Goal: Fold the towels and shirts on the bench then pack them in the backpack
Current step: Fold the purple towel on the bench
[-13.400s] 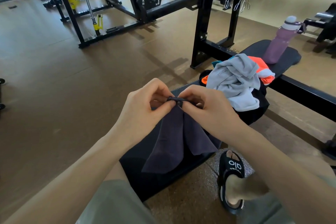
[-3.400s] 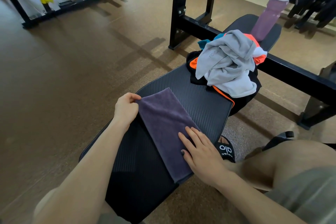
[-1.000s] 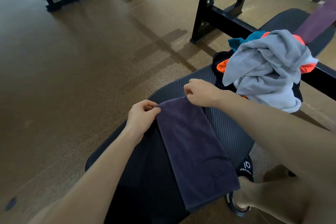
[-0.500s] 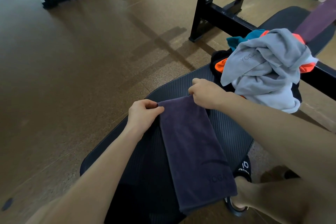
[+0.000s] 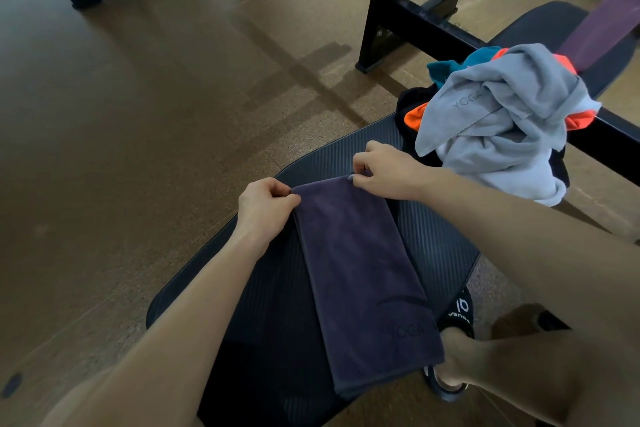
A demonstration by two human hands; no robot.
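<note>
A dark purple towel (image 5: 360, 274), folded into a long narrow strip, lies flat on the ribbed black table (image 5: 436, 246) in the lower centre of the frame. It runs diagonally from the middle of the picture down toward the lower right, where its near end overhangs the table edge. Faint lettering shows near that lower end.

The left hand (image 5: 265, 210) sits at the towel's far left corner, its fingers (image 5: 289, 199) pinched shut on the cloth edge. The right hand (image 5: 386, 170) reaches in from the right side of the frame and grips the far right corner, fingers (image 5: 358, 177) clenched on the fabric, with a small pale tab showing at the pinch. Both forearms stretch in from the bottom and right of the picture.

In the upper right, a heap of unfolded laundry rests on the far part of the table: a light grey towel (image 5: 502, 121) on top, crumpled, with orange cloth (image 5: 414, 120), teal cloth (image 5: 446, 68) and black fabric (image 5: 412, 99) showing beneath and around it. Behind the heap, at the right edge, a blurred mauve object (image 5: 606, 28) stands.

A black slipper (image 5: 457, 314) with white lettering is on a foot beside the table at the lower right. A black steel frame (image 5: 384, 10) rises from the brown floor (image 5: 138, 114) in the upper centre.
</note>
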